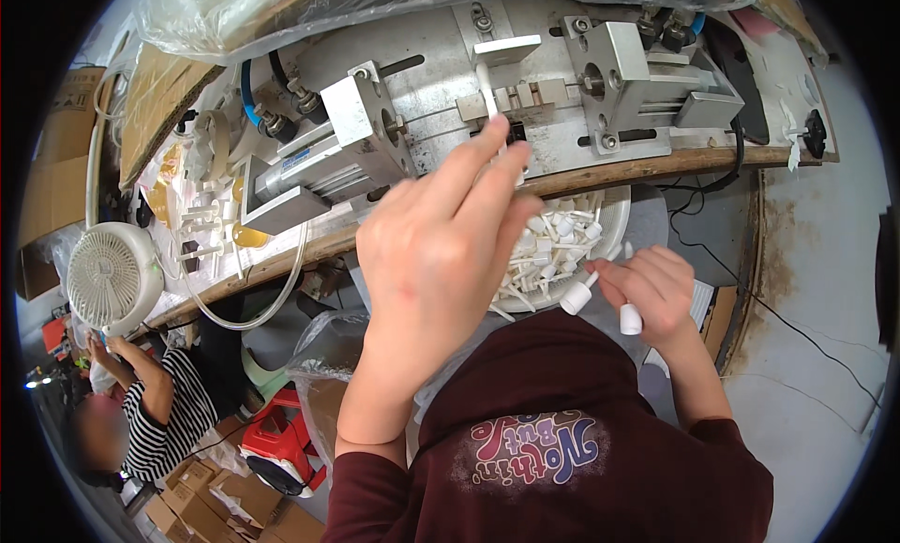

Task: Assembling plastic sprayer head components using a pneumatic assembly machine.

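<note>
Up at the metal press, both hands busy with white plastic parts.
Left hand (441, 248) pinches a thin white stick (488, 91) at the machine fixture (511, 98) on the worktop (656, 163); right hand (652, 290) clasps two white caps (600, 304) beside the bowl (614, 226) of similar pieces.

Head cam, looking down, close.

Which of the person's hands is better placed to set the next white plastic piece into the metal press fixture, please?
Probably the left hand: its fingers already reach up to the slim white plastic piece standing at the grey metal press fixture. The right hand sits lower, holding small white plastic caps.
</note>
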A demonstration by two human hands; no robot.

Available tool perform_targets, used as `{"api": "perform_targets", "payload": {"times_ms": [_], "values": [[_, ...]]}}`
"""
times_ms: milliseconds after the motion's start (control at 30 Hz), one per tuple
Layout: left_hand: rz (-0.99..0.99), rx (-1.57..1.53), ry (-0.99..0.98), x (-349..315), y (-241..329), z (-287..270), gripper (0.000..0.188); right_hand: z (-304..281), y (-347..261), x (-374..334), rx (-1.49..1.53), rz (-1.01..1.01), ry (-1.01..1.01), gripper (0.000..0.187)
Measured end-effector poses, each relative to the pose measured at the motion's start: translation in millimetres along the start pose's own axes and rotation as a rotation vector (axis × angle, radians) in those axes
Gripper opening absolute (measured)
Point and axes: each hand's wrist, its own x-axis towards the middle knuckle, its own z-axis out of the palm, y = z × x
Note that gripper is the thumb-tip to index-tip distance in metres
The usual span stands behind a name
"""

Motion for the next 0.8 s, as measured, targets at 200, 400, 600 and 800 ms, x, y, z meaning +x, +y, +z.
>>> {"api": "perform_targets", "payload": {"times_ms": [200, 400, 600, 800], "values": [[0.146, -0.542, -0.207, -27.4, 14.1, -10.3, 0.035, -4.4, -7.0, 44.2, -0.159, -0.226, 0.266, 0.030], [0.094, -0.338, 0.001, -26.1, 18.9, -15.3, 0.034, 6.8, -10.1, 68.6, -0.051, -0.171, 0.386, 0.036], [0.098, 0.071, 0.054, -10.9, -1.4, -3.7, 0.034, -0.6, -13.9, 66.0, 0.520, 0.148, 0.330, 0.048], [0.132, 0.195, -0.002, 0.7, 0.2, -1.7, 0.028, 6.1, -15.7, 60.3, 0.853, 0.204, 0.499, 0.049]]}}
